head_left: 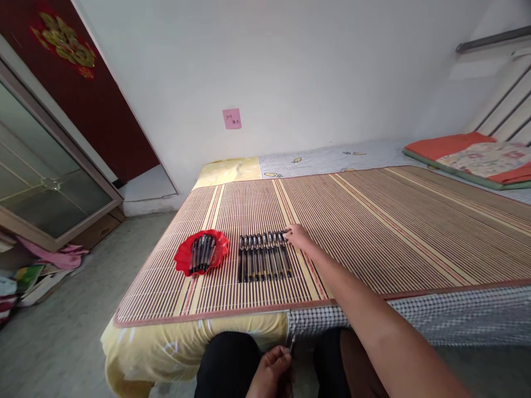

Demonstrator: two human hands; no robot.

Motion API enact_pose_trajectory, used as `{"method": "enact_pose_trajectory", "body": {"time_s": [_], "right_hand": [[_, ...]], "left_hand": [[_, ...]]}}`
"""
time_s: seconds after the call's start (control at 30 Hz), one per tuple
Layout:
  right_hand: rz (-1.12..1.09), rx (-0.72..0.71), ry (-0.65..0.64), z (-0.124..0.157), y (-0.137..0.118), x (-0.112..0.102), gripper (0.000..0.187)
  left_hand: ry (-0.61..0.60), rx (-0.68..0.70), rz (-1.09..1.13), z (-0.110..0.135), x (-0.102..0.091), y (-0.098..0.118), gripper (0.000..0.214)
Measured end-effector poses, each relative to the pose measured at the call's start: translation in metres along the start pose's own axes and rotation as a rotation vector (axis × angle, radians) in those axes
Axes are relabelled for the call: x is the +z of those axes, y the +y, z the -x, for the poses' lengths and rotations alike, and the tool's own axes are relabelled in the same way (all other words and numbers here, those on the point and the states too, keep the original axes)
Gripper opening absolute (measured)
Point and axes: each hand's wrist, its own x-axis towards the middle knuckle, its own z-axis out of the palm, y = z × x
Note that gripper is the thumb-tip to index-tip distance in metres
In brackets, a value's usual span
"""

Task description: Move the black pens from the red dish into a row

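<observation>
A row of several black pens (258,260) lies side by side on the striped bamboo mat, their caps toward the wall. My right hand (297,236) reaches over the mat, with its fingers closed at the cap end of the rightmost pen (285,257). Low in the view, between my knees, is my left hand (274,365); its fingers are pinched by a thin, pen-like rod (292,344), mostly hidden. Left of the row, a red wavy-edged plate (181,257) holds several more black pens (202,254).
The bamboo mat (352,237) covers a bed with a yellow and checked sheet. Folded orange and floral bedding (477,157) lies at the far right by a metal rail. A pink note (232,118) is stuck to the wall. A glass-paned door (45,177) stands at left.
</observation>
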Motion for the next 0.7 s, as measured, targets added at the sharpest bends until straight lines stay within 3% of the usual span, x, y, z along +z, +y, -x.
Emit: {"method": "enact_pose_trajectory", "body": {"time_s": [0.23, 0.7], "right_hand": [[-0.024, -0.013, 0.025, -0.001, 0.003, 0.002, 0.021], [-0.134, 0.043, 0.050, -0.005, 0.022, 0.008, 0.026]], "left_hand": [[0.023, 0.027, -0.008, -0.007, -0.005, -0.011, 0.059], [-0.009, 0.009, -0.032, 0.004, 0.001, 0.004, 0.058]]}}
